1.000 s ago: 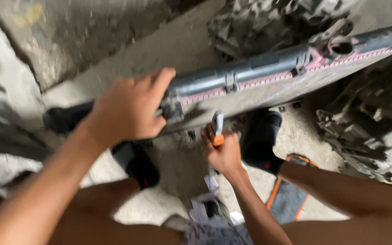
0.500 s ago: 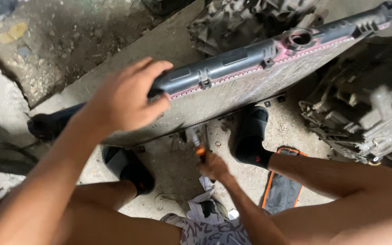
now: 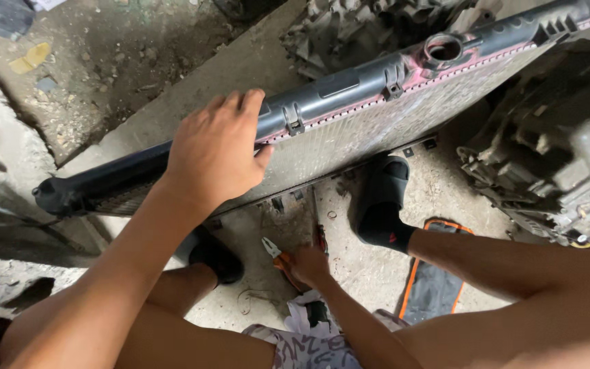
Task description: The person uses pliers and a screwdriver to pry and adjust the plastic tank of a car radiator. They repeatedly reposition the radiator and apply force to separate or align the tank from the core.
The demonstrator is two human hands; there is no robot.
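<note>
1. The left hand lies spread over the black plastic top tank of the one radiator, fingers curled over its edge, palm pressed down; the radiator stands on edge, slanting across the concrete floor from lower left to upper right.
2. The radiator's far left end fades into shadow, and its right end is cut off by the frame.
3. Below it, the right hand is low at the floor, closed around orange-handled pliers; only the tool's jaws and a bit of handle show, the rest is hidden in the fist.
4. Two black slippers are visible: one partly hidden behind the left forearm, the other just right of the pliers.
5. A dark orange-edged pouch lies flat on the floor between the legs; its contents cannot be made out.
6. At right, a grey engine block is cut off by the edge.
</note>
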